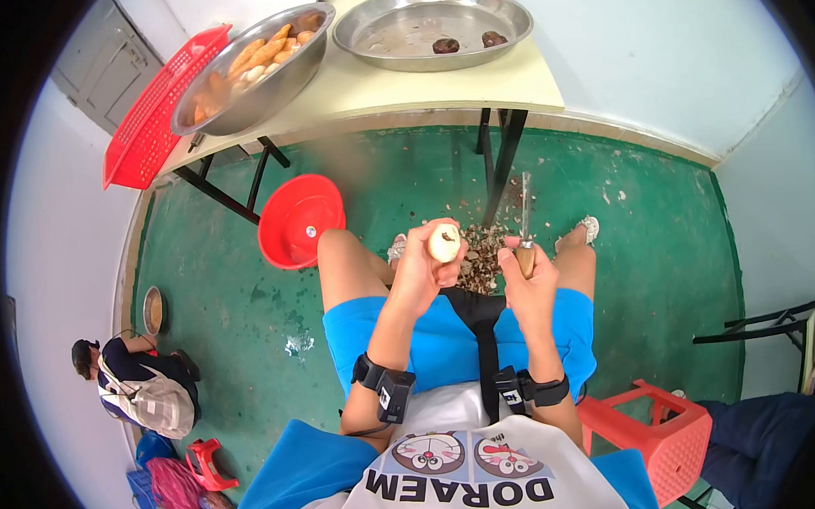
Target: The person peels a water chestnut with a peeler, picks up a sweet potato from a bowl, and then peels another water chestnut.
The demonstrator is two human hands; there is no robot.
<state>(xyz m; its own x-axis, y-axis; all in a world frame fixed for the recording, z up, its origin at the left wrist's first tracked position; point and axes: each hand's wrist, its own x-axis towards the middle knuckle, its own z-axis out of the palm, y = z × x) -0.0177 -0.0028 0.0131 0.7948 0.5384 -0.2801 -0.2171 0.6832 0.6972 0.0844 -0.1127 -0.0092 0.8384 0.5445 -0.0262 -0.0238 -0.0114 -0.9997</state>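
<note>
My left hand [419, 271] is closed around a pale, peeled root vegetable [444, 244], held upright in front of my lap with a dark spot at its top. Wrapped in my right hand [534, 293] is the wooden handle of a peeler [526, 214], whose long, narrow metal blade points up and away from me. The blade stands to the right of the vegetable, apart from it. Below and beyond both hands, brown and cream peelings [483, 262] lie scattered on the green floor between my feet.
Ahead is a table [413, 91] with a metal bowl [292, 82] of orange and white peeled roots, a metal pan [378, 56] holding two dark pieces, and a red basket [133, 146]. A red basin [278, 245] sits left; a red stool [657, 434] stands right. Another person [151, 389] crouches left.
</note>
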